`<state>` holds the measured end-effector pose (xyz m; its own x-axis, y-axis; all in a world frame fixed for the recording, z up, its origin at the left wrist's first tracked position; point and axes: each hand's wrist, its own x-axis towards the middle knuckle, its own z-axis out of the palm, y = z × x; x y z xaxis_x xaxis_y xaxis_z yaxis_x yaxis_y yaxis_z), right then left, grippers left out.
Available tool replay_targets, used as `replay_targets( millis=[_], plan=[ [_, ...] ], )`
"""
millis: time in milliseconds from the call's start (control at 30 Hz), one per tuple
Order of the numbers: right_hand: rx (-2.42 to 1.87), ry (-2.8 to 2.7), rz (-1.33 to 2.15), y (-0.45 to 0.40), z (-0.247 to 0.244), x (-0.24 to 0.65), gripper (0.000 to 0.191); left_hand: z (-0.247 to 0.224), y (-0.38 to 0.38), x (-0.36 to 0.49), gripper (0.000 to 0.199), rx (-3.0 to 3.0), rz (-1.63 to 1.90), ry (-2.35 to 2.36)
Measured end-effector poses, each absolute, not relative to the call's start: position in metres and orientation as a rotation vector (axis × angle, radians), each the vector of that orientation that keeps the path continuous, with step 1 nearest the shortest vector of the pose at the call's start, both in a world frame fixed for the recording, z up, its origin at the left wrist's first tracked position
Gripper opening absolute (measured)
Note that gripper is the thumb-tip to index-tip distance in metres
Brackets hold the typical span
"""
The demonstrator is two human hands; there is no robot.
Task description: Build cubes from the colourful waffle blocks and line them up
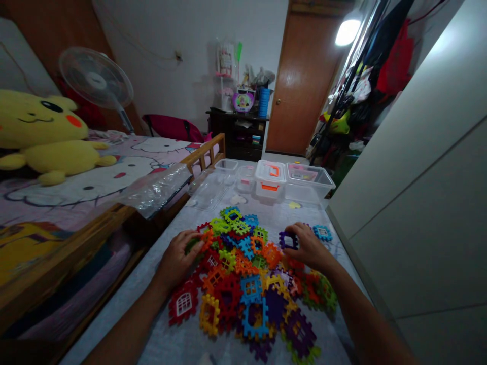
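Observation:
A heap of colourful plastic interlocking building blocks (243, 263) with toothed edges and window shapes covers the middle of the table. On its left side my left hand (181, 256) has its fingers closed around an orange block (207, 240), and something green shows by the fingers. My right hand (307, 246), over the heap's right side, pinches a dark purple square frame block (288, 241) by its right edge. Just beyond that hand lies a blue window block (322, 232). A red block with a white window (183, 302) sits at the near left.
Clear plastic boxes stand along the far end of the table, including one with a lid and orange latches (270, 178) and an uncovered one (309, 181). A bed with a wooden rail (205, 152) borders the left; a pale cabinet (429, 203) flanks the right.

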<state>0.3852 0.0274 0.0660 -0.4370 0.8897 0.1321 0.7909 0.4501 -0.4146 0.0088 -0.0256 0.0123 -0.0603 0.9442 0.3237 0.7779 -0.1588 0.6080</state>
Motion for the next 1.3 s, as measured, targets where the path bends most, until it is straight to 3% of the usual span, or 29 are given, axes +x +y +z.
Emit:
replay_targets(
  millis=[200, 433, 700, 1300],
  plan=[
    [-1.723, -2.503, 0.151, 0.067, 0.062, 0.372, 0.046, 0.010, -0.025, 0.006, 0.039, 1.973, 1.006, 1.856],
    [-1.796, -2.633, 0.159, 0.078, 0.061, 0.371, 0.067, 0.010, -0.026, 0.006, 0.041, 1.978, 1.015, 1.851],
    [-1.778, -2.736, 0.201, 0.083, 0.066, 0.365, 0.050, 0.008, -0.026, 0.005, 0.039, 1.970, 0.994, 1.861],
    [-1.672, -2.768, 0.237, 0.087, 0.065, 0.367, 0.070, 0.011, -0.026, 0.006, 0.038, 1.978, 0.992, 1.830]
  ],
)
